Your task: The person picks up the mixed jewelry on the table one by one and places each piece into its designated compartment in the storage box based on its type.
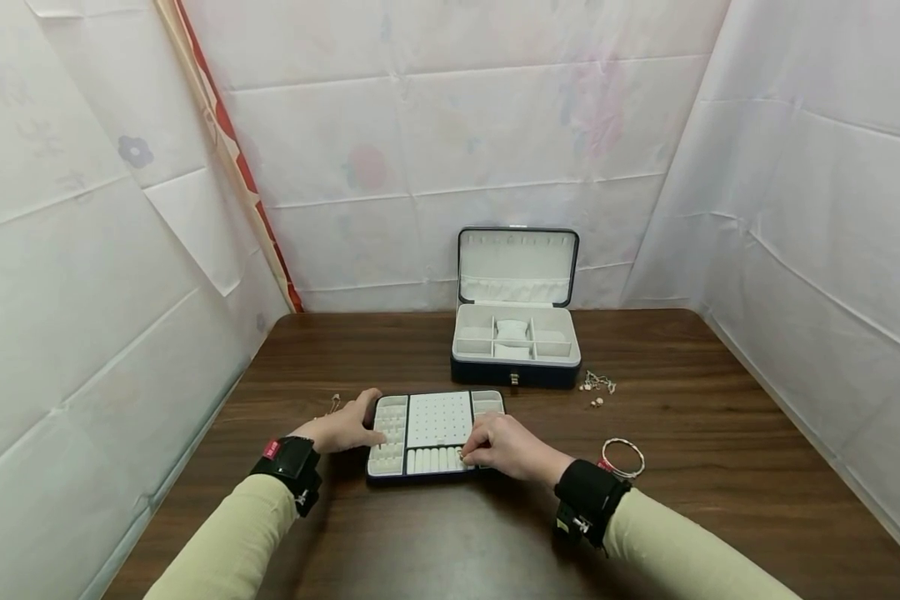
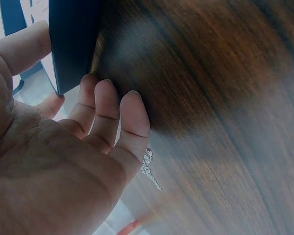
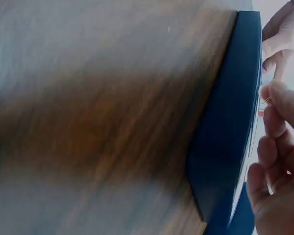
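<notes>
A shallow navy jewelry tray [image 1: 420, 478] with white compartments, a dotted centre pad and ring rolls lies flat on the table. My left hand [image 1: 342, 429] grips its left end, thumb over the top edge and fingers along the outer side, by the navy wall [image 2: 73, 44] in the left wrist view. At the right end of the ring rolls, my right hand [image 1: 512, 446] pinches a tiny gold-coloured ring [image 3: 268, 99] between thumb and index finger. Those fingers hide most of the ring.
Behind the tray stands a navy jewelry box [image 1: 516, 373], lid raised, with white cushions inside. Right of it lie tangled silvery jewelry [image 1: 598, 383] and small pieces [image 1: 597, 402]. A bangle [image 1: 622, 440] lies near my right wrist. Sparkly jewelry [image 2: 148, 166] lies beyond my left fingers.
</notes>
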`<state>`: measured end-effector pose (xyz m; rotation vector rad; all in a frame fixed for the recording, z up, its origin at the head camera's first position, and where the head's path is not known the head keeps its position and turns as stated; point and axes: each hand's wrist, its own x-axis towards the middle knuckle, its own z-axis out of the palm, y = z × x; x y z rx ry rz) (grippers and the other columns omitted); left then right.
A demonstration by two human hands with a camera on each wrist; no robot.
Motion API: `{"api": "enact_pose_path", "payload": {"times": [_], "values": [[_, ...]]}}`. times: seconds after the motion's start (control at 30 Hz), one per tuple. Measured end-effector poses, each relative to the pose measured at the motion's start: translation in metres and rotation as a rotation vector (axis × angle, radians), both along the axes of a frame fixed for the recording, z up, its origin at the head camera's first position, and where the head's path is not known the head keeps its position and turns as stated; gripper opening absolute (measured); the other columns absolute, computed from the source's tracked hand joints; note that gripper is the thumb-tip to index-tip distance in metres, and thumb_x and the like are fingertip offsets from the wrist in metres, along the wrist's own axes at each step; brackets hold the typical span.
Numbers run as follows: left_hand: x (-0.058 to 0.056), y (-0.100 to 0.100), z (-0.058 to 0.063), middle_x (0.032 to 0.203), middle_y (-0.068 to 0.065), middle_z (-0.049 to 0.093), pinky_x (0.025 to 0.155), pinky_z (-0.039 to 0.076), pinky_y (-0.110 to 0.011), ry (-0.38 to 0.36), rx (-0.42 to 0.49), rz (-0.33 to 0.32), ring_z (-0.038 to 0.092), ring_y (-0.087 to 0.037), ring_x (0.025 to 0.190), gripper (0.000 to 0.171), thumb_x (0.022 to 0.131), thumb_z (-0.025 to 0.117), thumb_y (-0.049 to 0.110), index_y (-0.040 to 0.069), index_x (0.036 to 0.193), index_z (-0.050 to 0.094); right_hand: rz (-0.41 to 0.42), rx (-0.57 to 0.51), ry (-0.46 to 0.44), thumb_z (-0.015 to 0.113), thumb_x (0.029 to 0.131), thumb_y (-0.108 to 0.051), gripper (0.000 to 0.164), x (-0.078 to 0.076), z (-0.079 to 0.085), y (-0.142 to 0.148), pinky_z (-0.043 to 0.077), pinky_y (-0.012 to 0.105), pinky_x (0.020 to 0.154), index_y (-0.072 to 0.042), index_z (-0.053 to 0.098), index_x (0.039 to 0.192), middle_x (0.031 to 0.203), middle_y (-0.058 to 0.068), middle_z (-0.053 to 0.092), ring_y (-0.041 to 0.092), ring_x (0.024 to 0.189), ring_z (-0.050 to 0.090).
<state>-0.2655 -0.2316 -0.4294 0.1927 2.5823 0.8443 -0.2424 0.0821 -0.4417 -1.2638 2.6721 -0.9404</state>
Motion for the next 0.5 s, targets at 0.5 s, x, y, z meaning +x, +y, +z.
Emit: {"api": "enact_pose_path", "payload": {"times": [0.5], "values": [[-0.0012,-0.0005,-0.0020,0.148,-0.028,0.043,0.110,0.034,-0.065,0.004,-0.005,-0.003,0.045,-0.040,0.131,0.088,0.092,0.077,0.030,0.004,0.157,0.024,-0.101,0.064,-0.041,0.080,0.088,-0.021,0.004,0.0021,-0.0063,-0.0018,0.044,0.033,0.088,-0.021,0.083,0.084,0.083,-0.017,0.065,0.007,0.091,0.057]]}}
